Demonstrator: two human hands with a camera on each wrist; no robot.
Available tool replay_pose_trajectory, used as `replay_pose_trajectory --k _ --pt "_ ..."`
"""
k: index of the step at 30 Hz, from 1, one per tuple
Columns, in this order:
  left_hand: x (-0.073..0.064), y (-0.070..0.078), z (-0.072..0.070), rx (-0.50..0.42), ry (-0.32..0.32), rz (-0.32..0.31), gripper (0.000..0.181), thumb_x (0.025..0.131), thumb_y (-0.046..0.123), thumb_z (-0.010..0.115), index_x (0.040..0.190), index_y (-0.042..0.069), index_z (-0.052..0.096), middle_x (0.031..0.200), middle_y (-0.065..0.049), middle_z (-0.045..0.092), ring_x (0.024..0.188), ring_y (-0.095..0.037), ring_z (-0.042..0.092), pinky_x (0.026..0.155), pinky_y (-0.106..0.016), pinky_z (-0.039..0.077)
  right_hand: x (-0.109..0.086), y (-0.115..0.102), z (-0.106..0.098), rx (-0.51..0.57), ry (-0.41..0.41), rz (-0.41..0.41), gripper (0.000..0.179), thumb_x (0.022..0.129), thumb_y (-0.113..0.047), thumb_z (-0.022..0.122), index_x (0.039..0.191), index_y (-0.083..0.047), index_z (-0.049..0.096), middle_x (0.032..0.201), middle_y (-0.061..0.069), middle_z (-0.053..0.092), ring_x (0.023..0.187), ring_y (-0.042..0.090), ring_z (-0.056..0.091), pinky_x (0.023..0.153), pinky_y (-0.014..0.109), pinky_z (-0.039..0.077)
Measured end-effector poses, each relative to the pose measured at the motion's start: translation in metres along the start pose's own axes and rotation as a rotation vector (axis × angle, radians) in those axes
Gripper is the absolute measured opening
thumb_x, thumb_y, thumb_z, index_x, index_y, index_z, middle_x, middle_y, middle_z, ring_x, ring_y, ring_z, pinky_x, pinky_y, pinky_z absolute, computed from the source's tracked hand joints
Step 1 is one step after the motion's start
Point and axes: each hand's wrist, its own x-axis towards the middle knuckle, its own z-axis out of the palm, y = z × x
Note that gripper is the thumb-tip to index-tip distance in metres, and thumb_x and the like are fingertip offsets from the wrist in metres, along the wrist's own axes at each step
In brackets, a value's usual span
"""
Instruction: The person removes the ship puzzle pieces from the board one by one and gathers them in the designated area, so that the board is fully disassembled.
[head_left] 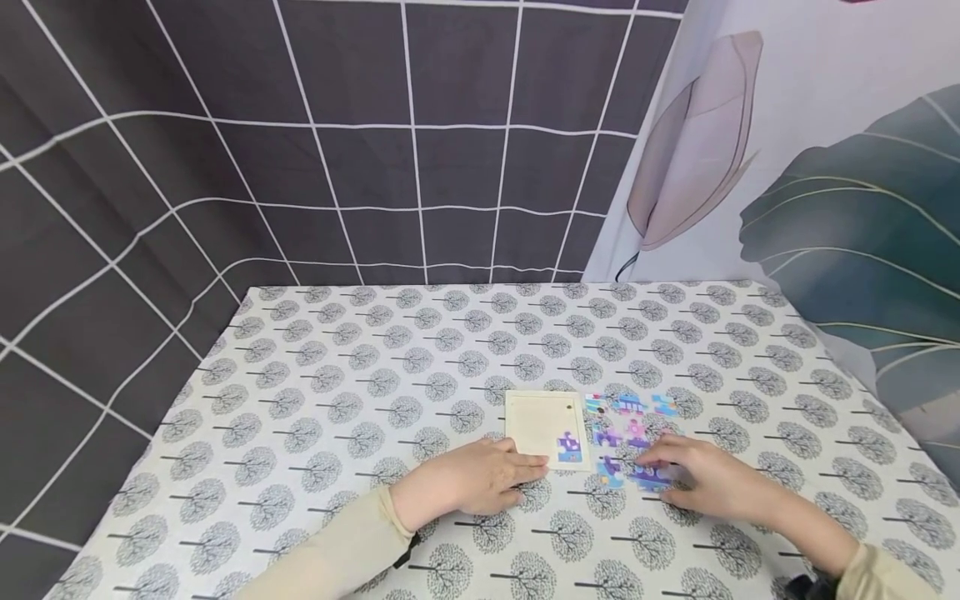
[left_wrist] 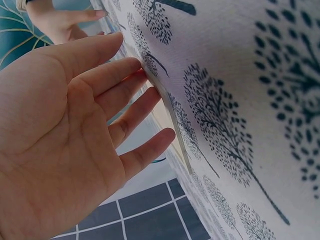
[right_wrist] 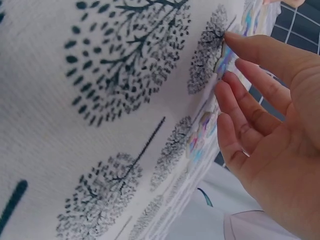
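Observation:
A cream puzzle tray [head_left: 528, 425] lies on the table, with a purple-and-blue jigsaw piece [head_left: 570, 447] in its lower right corner. My left hand [head_left: 483, 477] is at the tray's near left edge, fingers extended and fingertips at the rim in the left wrist view. To the tray's right, my right hand [head_left: 712, 482] reaches over a blue-purple jigsaw piece [head_left: 647, 477]. Thumb and index finger stand apart around that piece, with the other fingers loosely bent. Another blue piece [head_left: 609, 473] lies between it and the tray.
Several loose pieces lie right of the tray, among them a blue one [head_left: 630, 403], a pink one [head_left: 636, 429] and a light blue one [head_left: 664, 405]. A tree-print cloth [head_left: 375, 367] covers the table. Behind hangs a dark grid curtain [head_left: 457, 167].

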Motion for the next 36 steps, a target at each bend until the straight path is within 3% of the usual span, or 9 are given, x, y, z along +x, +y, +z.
replay_pose_trajectory --k 8,15,22,26,31,36 --pt "0.001 0.001 -0.002 -0.008 -0.009 0.000 0.049 0.096 0.036 0.046 0.143 0.027 0.037 0.148 0.018 0.030 0.123 -0.007 0.042 0.110 -0.032 0.032 0.003 -0.003 -0.008 -0.066 0.071 -0.078 0.045 0.071 -0.017 0.077 0.114 -0.016 0.065 0.110 -0.006 0.063 0.098 0.017 0.061 0.083 0.042 0.054" --pt "0.001 0.002 -0.004 -0.006 -0.016 -0.006 0.050 0.096 0.036 0.046 0.143 0.027 0.036 0.148 0.018 0.030 0.120 -0.004 0.043 0.109 -0.029 0.032 0.008 -0.005 -0.010 -0.063 0.091 -0.096 0.042 0.074 -0.019 0.075 0.114 -0.014 0.065 0.110 -0.006 0.063 0.100 0.020 0.060 0.086 0.044 0.052" --pt "0.000 -0.001 -0.001 -0.028 -0.005 0.002 0.050 0.095 0.036 0.047 0.143 0.027 0.037 0.148 0.018 0.031 0.116 -0.004 0.045 0.108 -0.030 0.034 0.013 -0.013 -0.010 -0.011 0.182 -0.098 0.043 0.072 -0.022 0.078 0.114 -0.016 0.066 0.112 -0.001 0.065 0.112 0.040 0.054 0.093 0.058 0.039" --pt "0.000 0.000 0.001 -0.034 -0.010 0.002 0.050 0.095 0.036 0.047 0.143 0.027 0.037 0.147 0.019 0.031 0.116 -0.004 0.045 0.108 -0.029 0.034 0.016 -0.017 -0.008 -0.013 0.202 -0.105 0.042 0.074 -0.025 0.076 0.113 -0.014 0.065 0.113 0.001 0.066 0.108 0.035 0.057 0.092 0.056 0.042" --pt "0.000 0.000 0.002 -0.037 -0.006 0.004 0.049 0.095 0.036 0.047 0.143 0.028 0.037 0.147 0.019 0.031 0.116 -0.003 0.045 0.108 -0.029 0.034 0.024 -0.020 -0.007 0.001 0.168 -0.069 0.045 0.077 -0.030 0.074 0.117 -0.012 0.064 0.117 0.006 0.064 0.107 0.029 0.059 0.090 0.051 0.047" --pt "0.001 -0.002 0.000 -0.053 0.007 0.007 0.049 0.095 0.035 0.048 0.142 0.027 0.038 0.146 0.018 0.033 0.112 -0.002 0.046 0.107 -0.027 0.035 0.035 -0.025 -0.010 0.051 0.121 -0.075 0.047 0.080 -0.029 0.072 0.120 -0.008 0.061 0.121 0.010 0.062 0.112 0.032 0.056 0.093 0.053 0.045"
